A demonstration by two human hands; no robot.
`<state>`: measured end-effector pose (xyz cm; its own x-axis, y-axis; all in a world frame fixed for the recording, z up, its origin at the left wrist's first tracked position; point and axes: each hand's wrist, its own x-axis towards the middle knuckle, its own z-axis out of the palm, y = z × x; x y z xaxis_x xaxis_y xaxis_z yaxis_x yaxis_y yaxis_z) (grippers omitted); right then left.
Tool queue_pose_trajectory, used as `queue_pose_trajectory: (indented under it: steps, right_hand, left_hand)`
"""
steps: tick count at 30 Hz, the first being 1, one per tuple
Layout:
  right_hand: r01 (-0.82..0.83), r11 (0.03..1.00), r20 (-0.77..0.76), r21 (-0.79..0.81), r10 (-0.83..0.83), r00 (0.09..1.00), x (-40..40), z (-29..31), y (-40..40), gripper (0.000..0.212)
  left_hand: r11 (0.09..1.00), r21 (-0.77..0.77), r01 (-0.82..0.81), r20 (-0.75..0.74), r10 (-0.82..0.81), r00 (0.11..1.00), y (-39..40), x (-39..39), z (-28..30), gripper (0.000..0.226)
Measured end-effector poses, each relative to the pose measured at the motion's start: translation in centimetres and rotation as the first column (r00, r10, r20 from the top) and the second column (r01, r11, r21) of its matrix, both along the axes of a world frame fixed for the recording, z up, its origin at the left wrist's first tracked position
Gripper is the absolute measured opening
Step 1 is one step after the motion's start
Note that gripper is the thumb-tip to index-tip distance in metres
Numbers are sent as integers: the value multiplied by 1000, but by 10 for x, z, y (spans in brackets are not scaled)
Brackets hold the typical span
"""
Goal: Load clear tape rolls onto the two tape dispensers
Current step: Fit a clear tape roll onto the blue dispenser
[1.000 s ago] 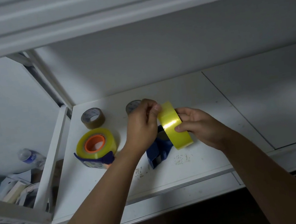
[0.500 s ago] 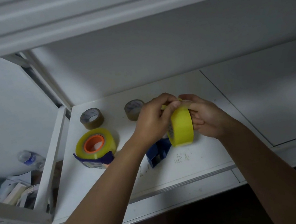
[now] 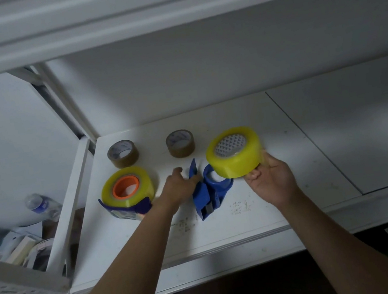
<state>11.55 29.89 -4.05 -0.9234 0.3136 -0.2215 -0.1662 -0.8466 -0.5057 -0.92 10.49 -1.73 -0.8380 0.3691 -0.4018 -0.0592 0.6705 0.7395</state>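
Holding tape roll (image 3: 235,156) above empty dispenser (image 3: 209,191)

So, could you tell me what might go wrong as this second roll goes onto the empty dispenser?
1. The right hand holds the clear tape roll tilted and off to one side of the blue dispenser hub, so it may seat crooked.
2. The left hand only rests on the dispenser's edge, so the dispenser could slide on the shelf.
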Motion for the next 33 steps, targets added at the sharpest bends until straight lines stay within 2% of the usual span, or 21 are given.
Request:
queue_pose_trajectory:
  steps: [3, 7, 10, 13, 16, 18, 20, 24, 27, 33]
  right_hand:
    - [7, 999, 23, -38, -6, 1000, -8, -6, -11, 25]
    - [-9, 999, 90, -34, 12, 996, -15, -9, -20, 17]
    - [-37, 999, 155, -21, 39, 987, -18, -13, -18, 21]
    - [-104, 993, 281, 56, 85, 956, -18, -11, -10, 25]
    - [-143, 971, 451, 190, 43, 891, -15, -3, -2, 33]
    - [-221, 904, 551, 367, -20, 834, -15, 5, 0, 38]
    - [-317, 794, 615, 519, -89, 784, -17, 13, 0, 49]
    - [-416, 630, 648, 656, -187, 739, -24, 12, 6, 56]
    - [-491, 574, 666, 655, -132, 734, -26, 13, 9, 56]
    - [-519, 648, 650, 558, 47, 758, -23, 19, 11, 50]
  left_hand:
    - [999, 32, -22, 67, 20, 998, 2, 2, -2, 69]
    - [991, 106, -80, 96, 70, 993, 2, 3, 0, 45]
    - [978, 187, -88, 77, 74, 994, 0, 5, 2, 53]
    - [973, 226, -36, 71, 20, 997, 2, 9, 2, 56]
    - [966, 259, -5, 64, -12, 998, 4, 10, 2, 45]
    - [961, 275, -15, 84, -9, 996, 4, 9, 3, 39]
    - [960, 279, -15, 92, -11, 996, 5, 9, 4, 32]
    - [963, 271, 10, 71, -30, 997, 4, 9, 2, 35]
    - [961, 278, -2, 88, -23, 996, 2, 10, 1, 30]
    - [961, 276, -28, 110, -3, 994, 2, 6, -4, 28]
